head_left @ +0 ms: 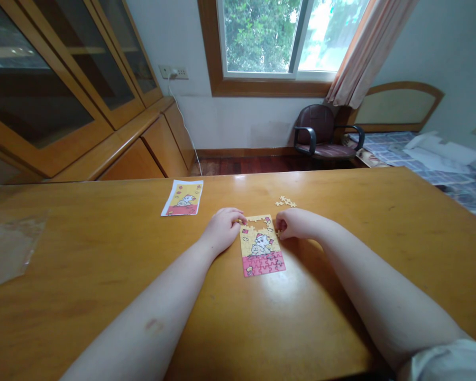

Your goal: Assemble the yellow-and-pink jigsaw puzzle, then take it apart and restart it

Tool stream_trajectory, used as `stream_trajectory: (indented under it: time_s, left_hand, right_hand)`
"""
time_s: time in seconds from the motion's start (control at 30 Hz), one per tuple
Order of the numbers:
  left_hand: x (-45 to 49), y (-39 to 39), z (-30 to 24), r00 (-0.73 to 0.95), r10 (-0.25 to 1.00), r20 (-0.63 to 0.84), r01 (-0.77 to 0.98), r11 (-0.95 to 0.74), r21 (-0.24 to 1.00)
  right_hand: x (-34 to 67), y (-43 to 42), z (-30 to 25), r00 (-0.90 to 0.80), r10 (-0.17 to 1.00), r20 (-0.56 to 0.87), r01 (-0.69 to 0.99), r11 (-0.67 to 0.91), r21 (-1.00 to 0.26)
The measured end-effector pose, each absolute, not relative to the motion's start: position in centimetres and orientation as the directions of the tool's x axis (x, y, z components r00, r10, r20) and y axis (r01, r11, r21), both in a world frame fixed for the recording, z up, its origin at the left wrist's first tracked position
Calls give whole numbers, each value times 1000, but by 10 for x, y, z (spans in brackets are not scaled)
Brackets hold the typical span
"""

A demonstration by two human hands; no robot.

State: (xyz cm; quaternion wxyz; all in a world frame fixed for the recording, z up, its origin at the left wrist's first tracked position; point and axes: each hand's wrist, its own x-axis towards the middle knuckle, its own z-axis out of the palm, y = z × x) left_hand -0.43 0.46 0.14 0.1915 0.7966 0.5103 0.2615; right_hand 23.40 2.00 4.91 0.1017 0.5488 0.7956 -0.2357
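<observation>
A partly assembled jigsaw puzzle (261, 248) lies on the table, showing a white cartoon animal over yellow and pink. Its upper part has a gap where the table shows through. My left hand (223, 228) rests at the puzzle's upper left edge, thumb and fingers closed on the yellow border there. Just off the upper right edge, my right hand (294, 223) is curled in a pinch, with a small yellow puzzle piece (278, 233) at its fingertips. Several loose puzzle pieces (286, 201) lie beyond that hand.
A printed picture card (184, 198) with the same design lies left of the puzzle on the wooden table (103, 248). A clear plastic bag (11, 246) is at the far left. Beyond the table stand a glass-door cabinet (99, 114), an armchair (319, 129) and a bed (396, 140).
</observation>
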Motion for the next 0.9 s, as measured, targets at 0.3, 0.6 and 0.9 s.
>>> stream_trajectory:
  time_s: [0.3, 0.6, 0.9]
  left_hand:
    - [-4, 5, 1, 345, 911, 226, 715, -411, 566]
    - [-5, 7, -3, 336, 914, 229, 721, -405, 562]
    - [-3, 6, -2, 342, 910, 236, 717, -414, 561]
  right_hand:
    - [235, 22, 52, -412, 875, -253, 855, 275, -440]
    - [191, -4, 22, -469, 880, -79, 642, 278, -714]
    - [189, -4, 9, -468, 882, 42, 672, 387, -632]
